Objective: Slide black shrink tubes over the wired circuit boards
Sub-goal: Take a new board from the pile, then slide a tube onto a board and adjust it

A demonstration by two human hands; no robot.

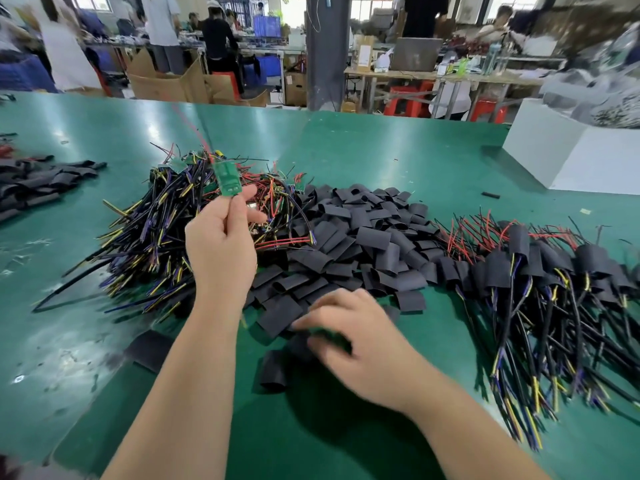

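The right hand (356,337) lies at the near edge of the heap of tubes (346,237), palm down, its bent fingers and thumb on a black tube there. The hand is blurred, so I cannot tell whether it grips that tube or only touches it. Just in front of the heap lies a loose tube (273,370), with its open end toward the camera.

Left of the heap, the left hand (221,247) is raised above the table (381,143) and pinches the bottom edge of a green board (227,178) between thumb and fingertips. The board stands upright, and a red wire runs up from its top.

Under that hand, touching the heap's left side, is a tangle of wired boards (156,237). On the heap's right side lie boards already sleeved in tubes (554,271). Beyond the heap, to the right, stands a white box (568,161).
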